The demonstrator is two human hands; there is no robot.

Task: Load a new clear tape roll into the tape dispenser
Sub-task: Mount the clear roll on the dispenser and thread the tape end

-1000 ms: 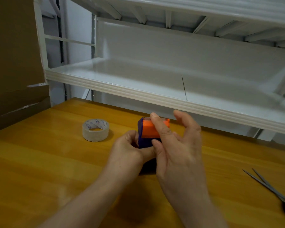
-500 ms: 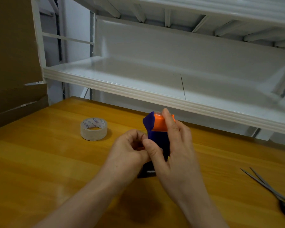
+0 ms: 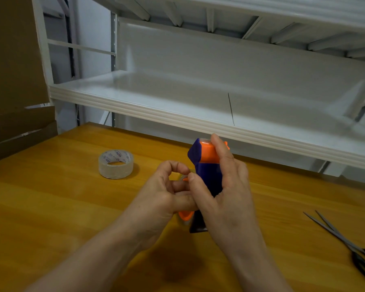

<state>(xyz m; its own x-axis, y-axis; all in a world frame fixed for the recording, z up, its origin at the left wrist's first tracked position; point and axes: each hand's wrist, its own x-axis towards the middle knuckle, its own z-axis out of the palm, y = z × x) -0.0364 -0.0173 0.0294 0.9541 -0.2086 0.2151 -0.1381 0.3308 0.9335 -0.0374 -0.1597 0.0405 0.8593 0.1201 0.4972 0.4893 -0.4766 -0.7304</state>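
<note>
My right hand (image 3: 226, 186) grips the dispenser (image 3: 204, 165) upright above the counter (image 3: 51, 207); my left hand (image 3: 167, 192) pinches at its hub. New roll (image 3: 116, 164) lies untouched, left. Loading not started.

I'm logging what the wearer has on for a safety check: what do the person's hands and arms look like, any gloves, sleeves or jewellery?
Both the left hand and the right hand are bare: no gloves, rings or watch visible. Both forearms are bare too, with no sleeve in view down to the picture's edge. Fingernails are short and unpainted.
</note>
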